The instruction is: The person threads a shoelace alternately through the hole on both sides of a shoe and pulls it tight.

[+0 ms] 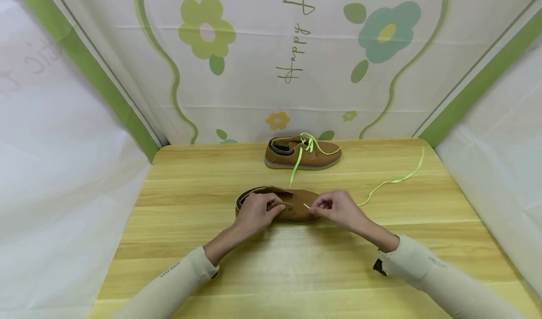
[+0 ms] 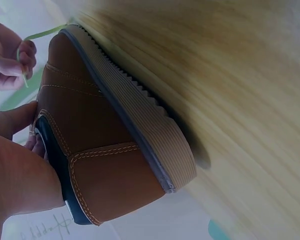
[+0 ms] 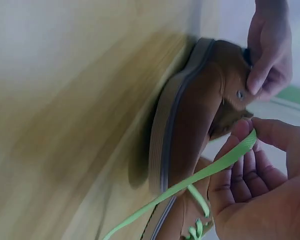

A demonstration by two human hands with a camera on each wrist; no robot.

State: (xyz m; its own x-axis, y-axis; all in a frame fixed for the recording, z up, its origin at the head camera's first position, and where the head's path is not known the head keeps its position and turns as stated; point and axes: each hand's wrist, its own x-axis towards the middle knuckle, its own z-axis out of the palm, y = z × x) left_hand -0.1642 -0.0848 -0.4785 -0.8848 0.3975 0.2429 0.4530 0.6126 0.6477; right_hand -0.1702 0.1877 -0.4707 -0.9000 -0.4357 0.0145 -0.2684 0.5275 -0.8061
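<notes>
A brown leather shoe [image 1: 299, 197] lies toe to the right on the table, with no lace seen in its front. My left hand [image 1: 256, 213] pinches the edge of its near eyelet flap between thumb and fingers; a metal eyelet [image 3: 240, 95] shows beside the thumb. Just over the toe, my right hand [image 1: 338, 208] pinches a neon green shoelace [image 3: 225, 160] near its tip. That short tip points toward the flap, apart from the eyelet. From the right hand the rest of the lace trails across the table to the right.
Behind stands a second brown shoe [image 1: 315, 160], with green laces [image 1: 310, 145] through its eyelets and one loose end hanging toward the nearer shoe. The wooden table [image 1: 190, 178] meets a white flowered curtain [image 1: 254, 88] at the back, with white sheets on both sides.
</notes>
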